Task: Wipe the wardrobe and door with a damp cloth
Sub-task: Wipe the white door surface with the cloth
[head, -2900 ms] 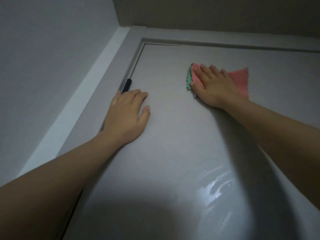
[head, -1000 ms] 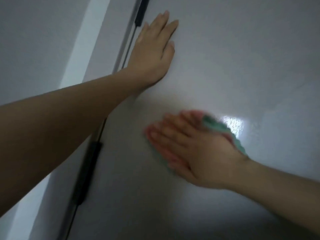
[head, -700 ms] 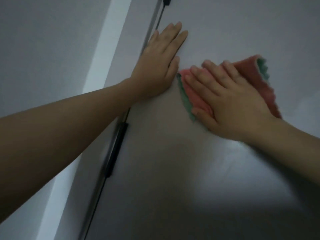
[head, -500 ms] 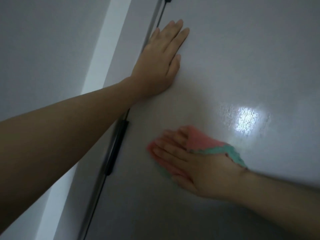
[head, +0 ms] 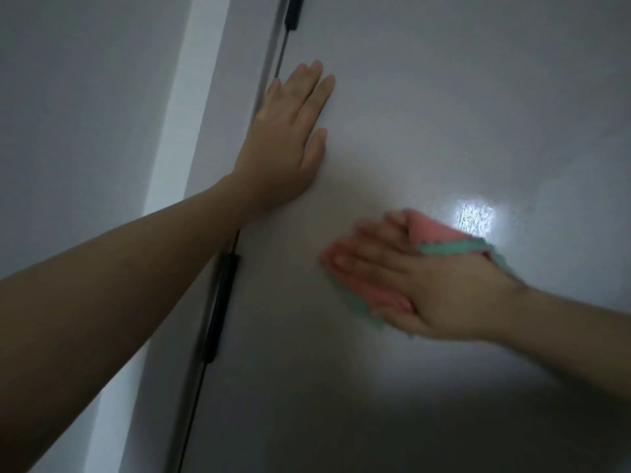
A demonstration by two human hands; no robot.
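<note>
A grey door (head: 444, 97) fills most of the view, with a bright wet sheen right of centre. My left hand (head: 286, 138) lies flat on the door near its left edge, fingers up and slightly apart, holding nothing. My right hand (head: 420, 278) presses a pink cloth with a green edge (head: 432, 232) flat against the door, lower and to the right of the left hand. Most of the cloth is hidden under the palm and fingers. The right hand is blurred.
Two black hinges (head: 218, 308) sit along the door's left edge, the other hinge (head: 295, 11) at the top. A white door frame (head: 184, 107) and a grey wall (head: 78, 114) stand to the left.
My right hand has swept the cloth up next to the left hand, back down, and now slightly to the right. The left hand has stayed pressed in the same spot.
</note>
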